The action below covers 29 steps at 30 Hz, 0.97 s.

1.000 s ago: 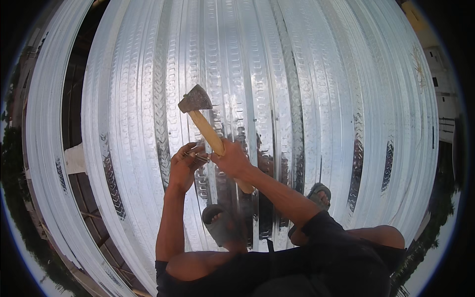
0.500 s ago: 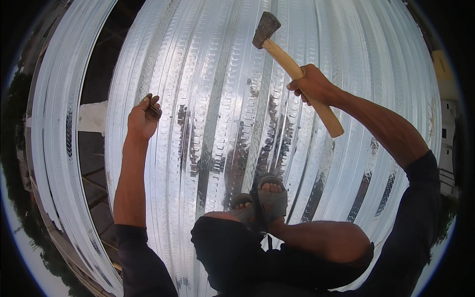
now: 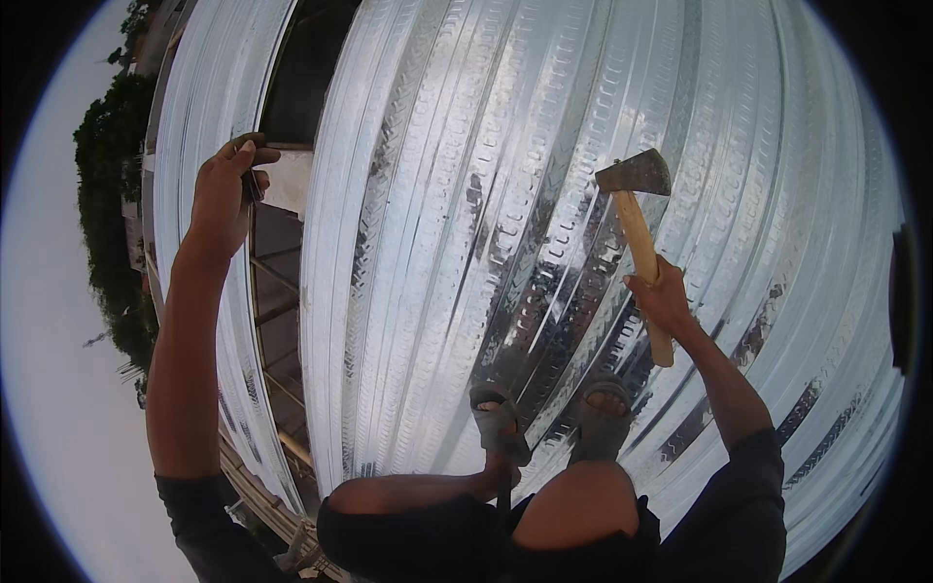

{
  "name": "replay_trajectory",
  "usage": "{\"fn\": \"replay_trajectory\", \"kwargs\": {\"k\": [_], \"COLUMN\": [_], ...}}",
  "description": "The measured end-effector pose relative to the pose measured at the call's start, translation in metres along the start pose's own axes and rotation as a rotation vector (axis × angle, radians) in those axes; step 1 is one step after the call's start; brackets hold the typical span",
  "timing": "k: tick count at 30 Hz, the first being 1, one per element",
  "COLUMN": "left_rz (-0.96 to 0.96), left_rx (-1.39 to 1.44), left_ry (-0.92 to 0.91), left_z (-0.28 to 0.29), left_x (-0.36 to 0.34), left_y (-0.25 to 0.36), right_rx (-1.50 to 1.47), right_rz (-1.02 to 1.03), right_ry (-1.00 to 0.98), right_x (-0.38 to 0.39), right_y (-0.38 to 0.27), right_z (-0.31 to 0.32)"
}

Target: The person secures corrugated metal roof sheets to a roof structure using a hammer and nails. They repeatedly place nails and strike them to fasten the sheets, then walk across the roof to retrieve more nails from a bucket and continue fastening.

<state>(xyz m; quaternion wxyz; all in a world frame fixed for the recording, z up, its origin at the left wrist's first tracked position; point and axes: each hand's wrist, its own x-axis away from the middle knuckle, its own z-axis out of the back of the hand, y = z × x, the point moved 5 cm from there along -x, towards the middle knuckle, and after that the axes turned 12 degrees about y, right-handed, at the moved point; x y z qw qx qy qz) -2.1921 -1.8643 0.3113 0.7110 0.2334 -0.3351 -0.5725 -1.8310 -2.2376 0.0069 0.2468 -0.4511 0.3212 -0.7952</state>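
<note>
My right hand (image 3: 665, 296) is wrapped round the pale wooden handle of a hatchet (image 3: 637, 225). Its dark metal head is up over the ribbed metal sheets (image 3: 428, 282), and the handle's butt sticks out below my fist. Raised at the left, my left hand (image 3: 224, 194) is over the gap beside the sheets. Its fingers are curled, with thin dark nail-like pieces (image 3: 255, 185) held against the palm; how many cannot be made out. Both hands are apart from the sheets.
I crouch on the sheets in grey sandals (image 3: 501, 428). To the left, an open gap (image 3: 277, 255) shows poles beneath and a pale beam (image 3: 288, 183). Beyond it lies another strip of metal sheeting (image 3: 199, 117), then the roof's outer edge, trees (image 3: 112, 194) and sky.
My left hand has moved left, from over the sheets to over the gap. The hatchet has come lower and nearer my body, its head turned. My legs have shifted and the view has swung left.
</note>
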Motion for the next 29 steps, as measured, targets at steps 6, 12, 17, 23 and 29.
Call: {"fn": "replay_trajectory", "kwargs": {"k": [6, 12, 17, 23, 29], "left_rz": [0.030, 0.102, 0.363, 0.490, 0.543], "left_rx": [0.093, 0.170, 0.319, 0.464, 0.619], "left_ry": [-0.261, -0.567, -0.972, -1.157, -1.145], "left_z": [-0.105, -0.196, -0.268, -0.292, -0.299], "left_x": [0.016, 0.049, 0.130, 0.167, 0.201], "left_y": [0.019, -0.043, -0.123, -0.151, -0.160], "right_rx": [0.058, 0.187, 0.168, 0.093, 0.104], "right_rz": [0.043, 0.095, 0.166, 0.001, -0.184], "right_ry": [-0.006, 0.027, 0.152, 0.336, 0.377], "right_x": [-0.012, -0.017, 0.000, 0.017, 0.110], "right_y": [0.006, 0.009, -0.006, -0.017, -0.027], "right_z": [0.007, 0.014, 0.001, -0.004, 0.011]}}
